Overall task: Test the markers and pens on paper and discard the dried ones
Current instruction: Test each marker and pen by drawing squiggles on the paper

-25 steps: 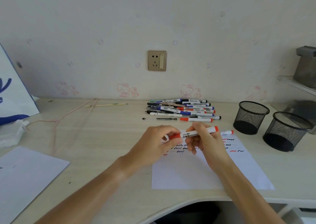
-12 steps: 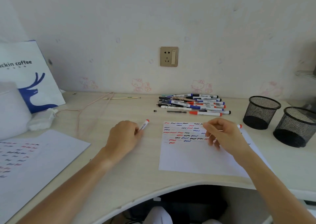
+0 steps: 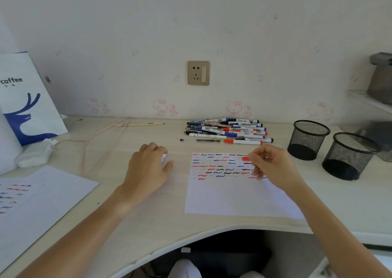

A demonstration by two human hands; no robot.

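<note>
A white sheet covered with red, blue and black squiggles lies on the desk in front of me. My right hand hovers over its upper right corner. It pinches a red-ended marker, of which only the red end shows. My left hand rests on the desk left of the sheet, fingers curled over a white marker that is mostly hidden. A pile of several markers and pens lies by the wall behind the sheet.
Two black mesh cups stand at the right. Another scribbled sheet lies at the left, near a white and blue paper bag and a pink cord. The desk's curved front edge is close to me.
Both hands held one red marker over the sheet. My left hand then carried it left and down to the desk. My right hand stayed over the sheet and now pinches a red-ended marker.
</note>
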